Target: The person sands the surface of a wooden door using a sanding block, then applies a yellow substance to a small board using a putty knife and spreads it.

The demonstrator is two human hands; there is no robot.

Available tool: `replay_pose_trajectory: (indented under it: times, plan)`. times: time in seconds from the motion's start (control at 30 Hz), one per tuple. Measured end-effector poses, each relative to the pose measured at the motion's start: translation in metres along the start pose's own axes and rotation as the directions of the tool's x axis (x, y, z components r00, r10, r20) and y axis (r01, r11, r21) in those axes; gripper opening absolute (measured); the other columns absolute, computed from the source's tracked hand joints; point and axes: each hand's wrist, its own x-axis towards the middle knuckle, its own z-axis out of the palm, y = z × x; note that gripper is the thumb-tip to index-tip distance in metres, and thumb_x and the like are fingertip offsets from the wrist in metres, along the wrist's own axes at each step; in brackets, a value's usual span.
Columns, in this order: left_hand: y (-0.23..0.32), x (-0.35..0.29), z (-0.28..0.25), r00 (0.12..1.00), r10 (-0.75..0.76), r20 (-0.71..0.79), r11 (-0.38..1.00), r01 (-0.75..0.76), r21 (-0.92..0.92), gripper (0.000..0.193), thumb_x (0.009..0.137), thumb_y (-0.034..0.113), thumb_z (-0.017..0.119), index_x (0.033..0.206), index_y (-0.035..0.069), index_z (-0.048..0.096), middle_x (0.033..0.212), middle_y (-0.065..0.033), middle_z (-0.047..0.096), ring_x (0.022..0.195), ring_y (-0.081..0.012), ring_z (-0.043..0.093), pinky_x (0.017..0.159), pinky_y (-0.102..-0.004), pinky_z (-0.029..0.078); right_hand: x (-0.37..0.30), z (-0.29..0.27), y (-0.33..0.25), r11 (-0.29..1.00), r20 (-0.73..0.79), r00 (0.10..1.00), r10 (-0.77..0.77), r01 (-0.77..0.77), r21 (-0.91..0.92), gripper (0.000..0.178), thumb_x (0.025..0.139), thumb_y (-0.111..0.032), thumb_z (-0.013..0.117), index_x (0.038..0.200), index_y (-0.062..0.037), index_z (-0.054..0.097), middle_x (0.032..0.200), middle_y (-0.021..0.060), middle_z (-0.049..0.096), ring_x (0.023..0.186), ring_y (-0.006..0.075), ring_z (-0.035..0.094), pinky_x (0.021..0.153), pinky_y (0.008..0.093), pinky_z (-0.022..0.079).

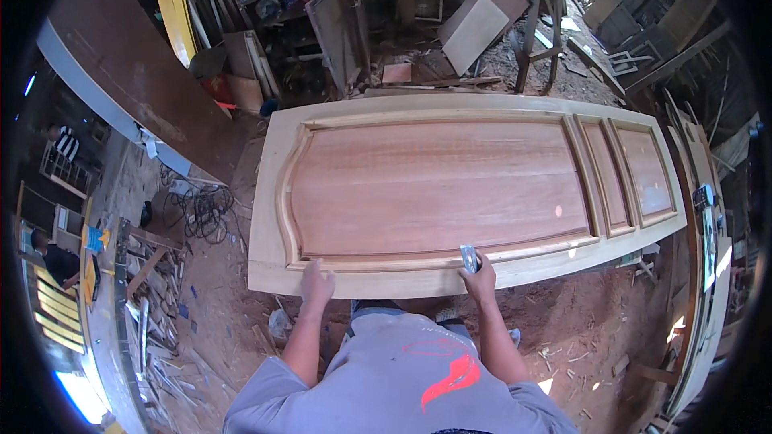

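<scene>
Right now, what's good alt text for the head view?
A large panelled wooden door lies flat before someone in a grey shirt, whose right fingers hold a small grey item at the door's near edge. The left fingers, blurred, are farther left along that edge. Wood scraps litter the floor.

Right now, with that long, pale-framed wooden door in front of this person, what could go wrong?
The small, flat, silvery tool in the right hand might scratch the long, pale-framed wooden door if it slipped. The tangled black cables and loose brownish wood scraps lying to the left could trip someone.
</scene>
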Motion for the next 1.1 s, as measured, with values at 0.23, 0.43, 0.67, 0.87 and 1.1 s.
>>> replay_pose_trajectory:
  times: [0.23, 0.43, 0.67, 0.87, 1.1]
  plan:
    - [0.144, -0.039, 0.063, 0.928, 0.248, 0.277, 0.966, -0.216, -0.14, 0.063, 0.088, 0.028, 0.075, 0.144, 0.005, 0.057, 0.159, -0.0239, 0.045, 0.15, -0.0388, 0.04, 0.125, -0.0456, 0.033, 0.025, -0.069, 0.059, 0.997, -0.061, 0.998, 0.032, -0.027, 0.067, 0.046, 0.093, -0.027, 0.08, 0.126, 0.003, 0.068, 0.09, 0.0094, 0.071, 0.077, 0.0151, 0.068, 0.071, 0.0338, 0.057]
    - [0.184, -0.048, 0.086, 0.841, 0.404, 0.36, 0.914, -0.389, -0.116, 0.072, 0.089, 0.031, 0.075, 0.15, 0.001, 0.051, 0.165, -0.0246, 0.035, 0.155, -0.0394, 0.032, 0.128, -0.0469, 0.027, 0.023, -0.102, 0.057, 0.972, -0.096, 0.988, 0.118, -0.095, 0.214, 0.036, 0.093, -0.026, 0.08, 0.118, -0.0017, 0.07, 0.076, 0.0032, 0.064, 0.061, 0.0109, 0.06, 0.056, 0.0302, 0.049]
    - [0.167, 0.016, 0.089, 0.913, 0.317, 0.257, 0.943, -0.275, -0.186, 0.062, 0.093, 0.031, 0.072, 0.145, 0.001, 0.055, 0.162, -0.0245, 0.039, 0.152, -0.0391, 0.035, 0.127, -0.049, 0.028, 0.014, -0.07, 0.042, 0.949, -0.113, 0.971, 0.211, -0.176, 0.263, 0.036, 0.1, -0.025, 0.071, 0.126, -0.0015, 0.066, 0.088, 0.0035, 0.062, 0.07, 0.0114, 0.059, 0.06, 0.0297, 0.052]
    - [0.089, 0.151, 0.057, 0.982, 0.174, -0.076, 0.942, -0.188, -0.279, 0.052, 0.093, 0.027, 0.071, 0.135, -0.002, 0.061, 0.148, -0.0259, 0.055, 0.141, -0.0417, 0.048, 0.122, -0.0502, 0.036, 0.029, 0.033, -0.032, 1.0, -0.082, 0.997, -0.004, 0.005, 0.017, 0.057, 0.097, -0.021, 0.072, 0.143, 0.0072, 0.055, 0.124, 0.0256, 0.067, 0.11, 0.0372, 0.067, 0.098, 0.0463, 0.051]
    - [-0.035, 0.383, 0.033, 0.974, 0.104, -0.201, 0.978, -0.137, -0.155, 0.051, 0.091, 0.025, 0.072, 0.132, -0.003, 0.061, 0.145, -0.0276, 0.057, 0.139, -0.0425, 0.05, 0.119, -0.0501, 0.039, 0.077, 0.243, -0.13, 0.962, -0.035, 0.97, -0.239, 0.232, -0.144, 0.057, 0.091, -0.021, 0.074, 0.141, -0.0008, 0.057, 0.124, 0.0236, 0.063, 0.118, 0.0424, 0.054, 0.104, 0.0533, 0.042]
